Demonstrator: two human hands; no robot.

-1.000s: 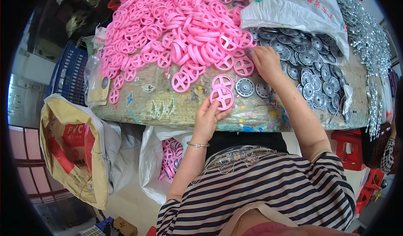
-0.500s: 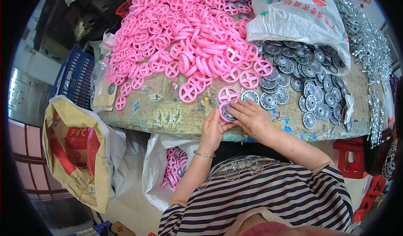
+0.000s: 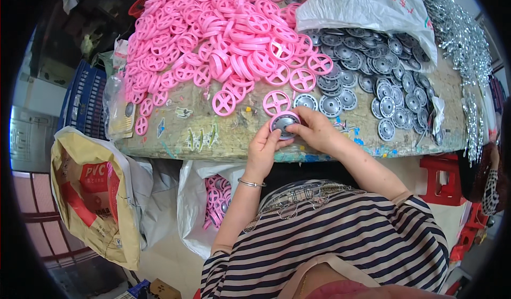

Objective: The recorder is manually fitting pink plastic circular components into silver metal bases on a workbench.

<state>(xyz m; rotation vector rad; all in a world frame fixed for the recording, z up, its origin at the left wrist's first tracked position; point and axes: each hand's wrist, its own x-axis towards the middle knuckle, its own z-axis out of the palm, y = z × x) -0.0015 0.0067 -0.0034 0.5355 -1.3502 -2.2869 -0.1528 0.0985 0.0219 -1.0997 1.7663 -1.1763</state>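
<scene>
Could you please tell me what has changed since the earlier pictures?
The right hand has moved nearer the person and leftward from beside the pink pile, and now holds a grey disc against the pink ring in the left hand. The left hand still holds the ring; the pile looks unchanged.

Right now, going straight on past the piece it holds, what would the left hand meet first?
The left hand would likely meet the loose pink four-spoked ring, just beyond the held pink-rimmed grey disc; depth is hard to judge.
</scene>
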